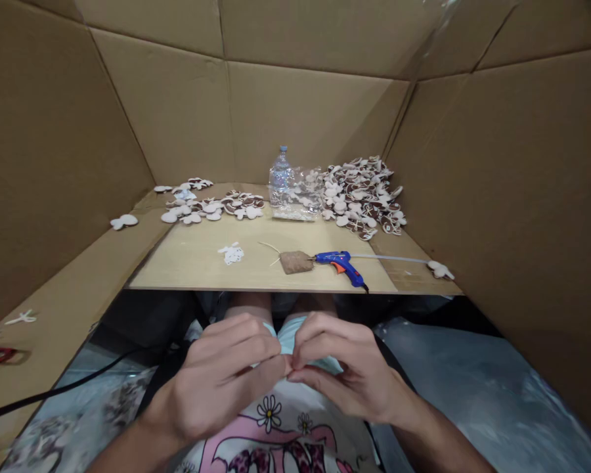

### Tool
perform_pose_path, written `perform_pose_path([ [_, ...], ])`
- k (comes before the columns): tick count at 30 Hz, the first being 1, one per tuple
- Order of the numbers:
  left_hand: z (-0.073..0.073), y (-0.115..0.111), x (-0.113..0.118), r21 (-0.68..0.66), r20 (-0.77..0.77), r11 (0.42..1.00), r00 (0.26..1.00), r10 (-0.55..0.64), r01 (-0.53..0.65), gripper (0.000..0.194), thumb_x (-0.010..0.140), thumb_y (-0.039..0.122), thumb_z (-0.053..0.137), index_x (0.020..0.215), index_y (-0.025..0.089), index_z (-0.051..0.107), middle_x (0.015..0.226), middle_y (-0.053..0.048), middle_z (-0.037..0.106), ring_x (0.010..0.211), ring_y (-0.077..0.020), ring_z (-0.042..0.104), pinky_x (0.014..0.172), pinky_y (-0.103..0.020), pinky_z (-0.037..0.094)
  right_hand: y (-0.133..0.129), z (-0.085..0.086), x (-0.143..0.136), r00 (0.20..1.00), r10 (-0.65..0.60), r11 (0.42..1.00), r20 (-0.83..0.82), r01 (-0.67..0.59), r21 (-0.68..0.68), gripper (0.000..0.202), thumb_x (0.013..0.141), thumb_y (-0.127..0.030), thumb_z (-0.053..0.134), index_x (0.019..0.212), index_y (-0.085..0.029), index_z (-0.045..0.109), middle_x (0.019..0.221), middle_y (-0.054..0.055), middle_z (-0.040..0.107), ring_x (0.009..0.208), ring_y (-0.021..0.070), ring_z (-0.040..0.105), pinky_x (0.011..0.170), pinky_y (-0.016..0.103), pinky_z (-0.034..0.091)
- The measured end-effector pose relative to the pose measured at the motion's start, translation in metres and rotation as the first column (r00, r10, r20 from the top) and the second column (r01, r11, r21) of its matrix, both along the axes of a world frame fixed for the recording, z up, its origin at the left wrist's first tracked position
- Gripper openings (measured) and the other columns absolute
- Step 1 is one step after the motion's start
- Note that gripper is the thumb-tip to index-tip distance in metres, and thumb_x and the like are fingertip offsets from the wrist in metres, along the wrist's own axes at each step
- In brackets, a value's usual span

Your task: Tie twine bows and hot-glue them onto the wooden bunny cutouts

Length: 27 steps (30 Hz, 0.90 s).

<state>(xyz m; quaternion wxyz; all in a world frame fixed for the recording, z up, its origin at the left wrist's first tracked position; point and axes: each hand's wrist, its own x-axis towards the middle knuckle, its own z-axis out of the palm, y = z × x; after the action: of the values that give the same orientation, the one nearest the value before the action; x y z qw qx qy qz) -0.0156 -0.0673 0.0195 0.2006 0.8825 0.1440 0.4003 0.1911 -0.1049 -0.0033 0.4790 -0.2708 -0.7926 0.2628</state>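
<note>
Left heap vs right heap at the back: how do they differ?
Size: the left heap is smaller; the right heap is much larger. Shape: the left heap lies low and spread out; the right heap is piled high. Both mix cream and brown.

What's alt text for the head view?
A bare left hand and right hand meet in front; anything held is unclear. Beyond, a blue-and-orange glue gun lies on a pale flat board, before piled white-and-brown pieces.

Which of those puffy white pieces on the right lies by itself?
The single piece beside the outer end of the glue stick; the others there lie heaped farther back.
</note>
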Motion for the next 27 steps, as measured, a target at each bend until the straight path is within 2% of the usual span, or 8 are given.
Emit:
perform_pose_path([
  [5,-0.002,0.000,-0.001,-0.017,0.007,1.000,1.000,-0.010,0.010,0.016,0.088,0.004,0.054,0.087,0.019,0.061,0.073,0.000,0.066,0.066,-0.0120,0.059,0.064,-0.027,0.049,0.001,-0.001,0.000,1.000,0.015,1.000,0.002,-0.015,0.003,0.009,0.082,-0.009,0.067,0.089,-0.015,0.065,0.086,0.005,0.062,0.077,0.0124,0.058,0.070,0.026,0.050],
  [10,-0.003,0.001,0.000,0.003,0.002,1.000,1.000,-0.009,0.009,0.013,0.087,0.005,0.059,0.085,0.018,0.062,0.072,0.000,0.064,0.066,-0.0113,0.058,0.063,-0.025,0.049,0.001,-0.002,-0.001,0.993,0.039,0.998,-0.110,-0.043,-0.035,0.020,0.078,-0.008,0.072,0.096,-0.015,0.066,0.085,0.004,0.066,0.078,0.0133,0.061,0.072,0.028,0.051],
  [14,0.001,0.002,0.004,0.108,0.005,0.994,0.999,0.033,-0.033,0.011,0.084,0.010,0.065,0.079,0.019,0.064,0.068,0.002,0.064,0.062,-0.0098,0.057,0.059,-0.022,0.049,0.005,-0.007,-0.002,0.964,0.053,0.979,-0.260,-0.101,-0.178,0.028,0.071,-0.008,0.078,0.096,-0.017,0.068,0.082,0.003,0.066,0.073,0.0127,0.060,0.068,0.027,0.051],
  [18,0.006,0.004,0.008,0.166,0.071,0.981,0.993,0.092,-0.102,0.008,0.079,0.014,0.072,0.081,0.017,0.065,0.070,0.000,0.066,0.065,-0.0108,0.059,0.061,-0.024,0.052,0.010,-0.011,-0.002,0.877,0.030,0.932,-0.479,-0.198,-0.304,0.025,0.069,-0.008,0.079,0.089,-0.019,0.071,0.080,0.001,0.067,0.071,0.0118,0.061,0.066,0.026,0.051],
  [20,0.007,0.006,0.009,0.175,0.101,0.978,0.990,0.099,-0.116,0.011,0.077,0.015,0.075,0.083,0.016,0.066,0.071,0.000,0.066,0.065,-0.0113,0.060,0.061,-0.024,0.053,0.013,-0.010,-0.001,0.859,-0.008,0.932,-0.511,-0.179,-0.315,0.022,0.071,-0.008,0.078,0.089,-0.021,0.074,0.081,0.002,0.070,0.073,0.0124,0.062,0.067,0.026,0.052],
  [23,0.006,0.008,0.009,0.162,0.126,0.981,0.988,0.085,-0.105,0.018,0.075,0.015,0.076,0.090,0.017,0.067,0.076,-0.001,0.070,0.068,-0.0127,0.063,0.063,-0.026,0.055,0.017,-0.008,-0.001,0.886,-0.037,0.950,-0.462,-0.112,-0.291,0.022,0.077,-0.009,0.072,0.094,-0.023,0.076,0.085,0.004,0.074,0.077,0.0144,0.066,0.070,0.029,0.053],
  [27,0.005,0.011,0.010,0.114,0.127,0.990,0.989,0.074,-0.088,0.022,0.081,0.006,0.066,0.099,0.019,0.066,0.084,-0.003,0.073,0.078,-0.0155,0.067,0.070,-0.028,0.057,0.021,-0.009,-0.002,0.890,-0.083,0.939,-0.448,-0.081,-0.334,0.015,0.076,-0.011,0.072,0.084,-0.023,0.078,0.075,0.003,0.076,0.069,0.0145,0.067,0.066,0.028,0.053],
])
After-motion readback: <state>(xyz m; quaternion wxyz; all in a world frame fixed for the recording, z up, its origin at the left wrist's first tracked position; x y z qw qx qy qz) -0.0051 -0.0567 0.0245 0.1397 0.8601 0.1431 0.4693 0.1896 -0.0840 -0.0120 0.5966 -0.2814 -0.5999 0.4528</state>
